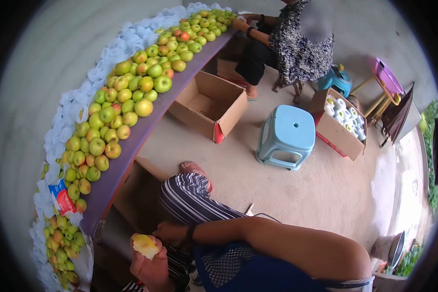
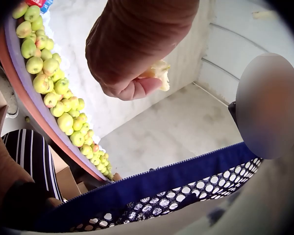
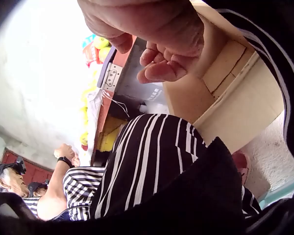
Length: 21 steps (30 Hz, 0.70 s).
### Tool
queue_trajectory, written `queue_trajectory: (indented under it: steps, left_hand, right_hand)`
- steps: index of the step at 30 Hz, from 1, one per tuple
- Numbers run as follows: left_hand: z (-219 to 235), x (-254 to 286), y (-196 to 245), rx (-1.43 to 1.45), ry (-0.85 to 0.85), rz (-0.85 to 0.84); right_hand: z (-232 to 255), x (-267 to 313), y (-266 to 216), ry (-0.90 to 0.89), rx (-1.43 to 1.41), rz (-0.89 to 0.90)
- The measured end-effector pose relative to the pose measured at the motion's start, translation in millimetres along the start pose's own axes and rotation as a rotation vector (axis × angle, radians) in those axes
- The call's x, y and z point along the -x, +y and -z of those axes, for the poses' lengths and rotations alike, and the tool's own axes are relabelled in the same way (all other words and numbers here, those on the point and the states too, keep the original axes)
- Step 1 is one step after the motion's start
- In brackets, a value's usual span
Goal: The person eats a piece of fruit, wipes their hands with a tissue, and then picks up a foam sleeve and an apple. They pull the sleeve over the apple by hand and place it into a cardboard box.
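A partly eaten apple [image 1: 145,246] with pale flesh showing is pinched in my left hand [image 1: 151,267], low in the head view. The left wrist view shows the same apple [image 2: 160,74] between the thumb and fingers of my left hand [image 2: 132,58], partly hidden by them. Just beside it in the head view is my right hand [image 1: 169,232], with a dark band at the wrist. In the right wrist view my right hand [image 3: 157,41] has loosely curled fingers and holds nothing, above my striped trouser leg [image 3: 147,152].
Many green and reddish apples [image 1: 126,92] cover a purple-edged table [image 1: 141,124], beside white foam nets [image 1: 104,61]. On the floor stand an open carton [image 1: 231,114], a blue stool [image 1: 292,129] and a carton of wrapped fruit [image 1: 333,136]. Another person [image 1: 301,48] sits at the table's far end.
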<state>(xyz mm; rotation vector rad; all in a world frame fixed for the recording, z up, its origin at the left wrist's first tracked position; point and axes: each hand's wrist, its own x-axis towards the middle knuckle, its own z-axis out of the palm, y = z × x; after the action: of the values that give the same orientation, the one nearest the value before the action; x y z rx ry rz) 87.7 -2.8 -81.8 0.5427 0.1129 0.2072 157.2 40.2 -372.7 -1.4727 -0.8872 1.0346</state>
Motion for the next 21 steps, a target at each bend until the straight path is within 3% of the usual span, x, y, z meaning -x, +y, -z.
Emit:
queue_trajectory:
  steps: [2, 6, 7, 10, 14, 18, 21]
  left_hand:
    - [4.2, -3.4, -0.4, -0.017, 0.000, 0.009]
    - [14.4, -12.5, -5.8, -0.023, -0.038, 0.015]
    - [24.6, -16.6, -7.8, -0.004, -0.079, 0.008]
    - [-0.6, -24.0, -8.1, -0.008, -0.060, 0.100]
    - [-5.9, -30.1, -11.8, -0.017, -0.033, 0.134]
    - [-9.7, -38.7, -15.0, 0.000, -0.065, 0.163]
    - [-4.7, -40.7, -9.8, -0.011, -0.066, 0.146]
  right_hand:
    - [33.9, 49.9, -81.6, -0.006, 0.830, 0.310]
    - [5.1, 6.4, -27.1, -0.055, 0.204, 0.068]
    - [-3.4, 0.9, -20.3, 0.001, 0.127, 0.049]
    - [7.3, 0.4, -31.9, 0.049, 0.034, -0.052]
    - [31.7, 33.2, -88.3, 0.035, 0.456, 0.062]
    - [36.5, 24.8, -81.5, -0.070, 0.773, 0.148]
    - [38.5, 34.7, -92.7, -0.057, 0.837, 0.237]
